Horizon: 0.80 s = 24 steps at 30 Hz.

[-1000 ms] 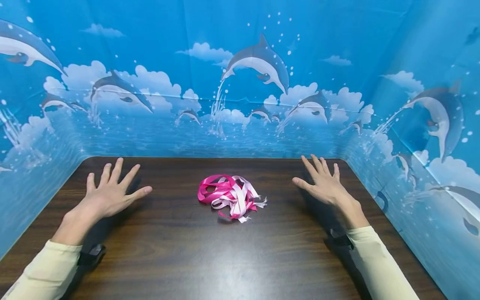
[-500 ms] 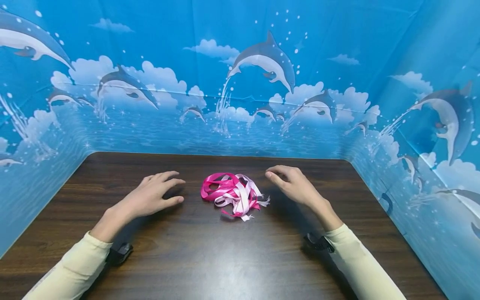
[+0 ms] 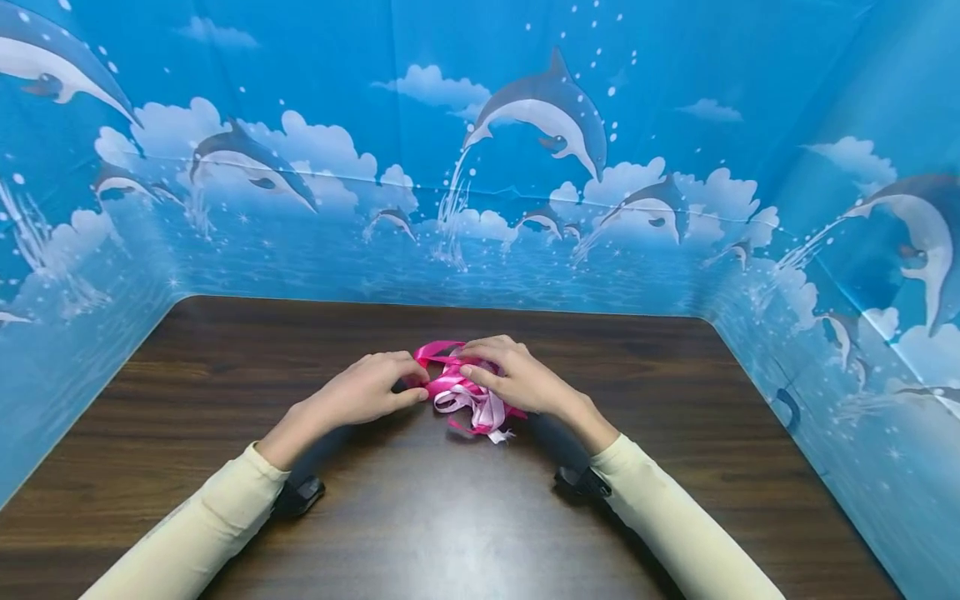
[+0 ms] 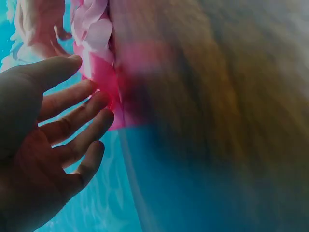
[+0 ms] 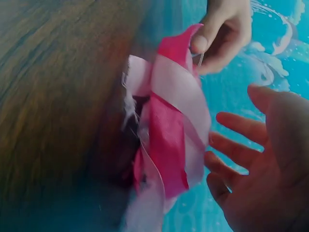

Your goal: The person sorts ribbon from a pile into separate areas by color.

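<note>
A loose tangle of satin ribbon, bright pink and pale pink, lies on the brown wood-grain table. My left hand comes in from the left, its fingertips right at the tangle's bright pink edge, thumb and fingers apart. My right hand hangs over the right part and hides some of it. In the right wrist view, its loosely bent fingers are beside the ribbon's folds, and frayed pale ends stick out. The left wrist view shows my left fingers spread next to the bright pink loops.
A blue curtain printed with dolphins and clouds surrounds the table's back and sides. Dark wrist cameras sit under both pale yellow sleeves.
Both hands have moved inward from the table's two sides to the ribbon, their spread fingers becoming more bent. The ribbon tangle has stayed in about the same place.
</note>
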{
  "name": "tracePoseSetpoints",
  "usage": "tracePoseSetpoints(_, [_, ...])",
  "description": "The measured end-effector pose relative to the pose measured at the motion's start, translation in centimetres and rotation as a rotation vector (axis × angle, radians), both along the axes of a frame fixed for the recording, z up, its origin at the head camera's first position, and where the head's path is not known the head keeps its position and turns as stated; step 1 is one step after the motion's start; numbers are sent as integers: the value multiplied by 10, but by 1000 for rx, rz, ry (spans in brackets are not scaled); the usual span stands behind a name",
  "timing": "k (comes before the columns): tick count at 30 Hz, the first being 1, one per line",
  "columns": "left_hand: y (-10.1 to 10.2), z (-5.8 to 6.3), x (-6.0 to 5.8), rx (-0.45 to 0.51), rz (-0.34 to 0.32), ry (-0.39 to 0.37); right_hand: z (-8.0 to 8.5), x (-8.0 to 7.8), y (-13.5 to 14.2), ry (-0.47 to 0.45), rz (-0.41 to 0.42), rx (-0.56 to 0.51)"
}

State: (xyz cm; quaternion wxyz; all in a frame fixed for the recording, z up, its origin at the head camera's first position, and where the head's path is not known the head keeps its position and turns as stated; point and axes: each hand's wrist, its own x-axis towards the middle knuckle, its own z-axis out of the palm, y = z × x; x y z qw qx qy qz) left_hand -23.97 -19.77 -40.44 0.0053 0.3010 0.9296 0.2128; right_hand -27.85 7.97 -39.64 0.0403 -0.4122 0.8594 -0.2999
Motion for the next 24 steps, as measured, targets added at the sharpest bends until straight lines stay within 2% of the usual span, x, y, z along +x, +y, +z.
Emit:
tracePoseSetpoints(3, [4, -2, -1, -10, -15, 6, -3, 2, -5, -59, 49, 37])
tracePoseSetpoints(9, [10, -5, 1, 10, -39, -50, -3, 8, -4, -154, 95, 106])
tracePoseSetpoints(13, [13, 0, 8, 19, -85, -105, 1, 16, -3, -199, 150, 128])
tracePoseSetpoints(17, [14, 6, 16, 57, -147, -166, 7, 22, -5, -175, 191, 138])
tracePoseSetpoints(20, [15, 13, 21, 96, -187, -191, 14, 26, -6, -170, 221, 109])
tracePoseSetpoints(24, [16, 25, 29, 140, -206, -213, 24, 31, -4, -226, 242, 39])
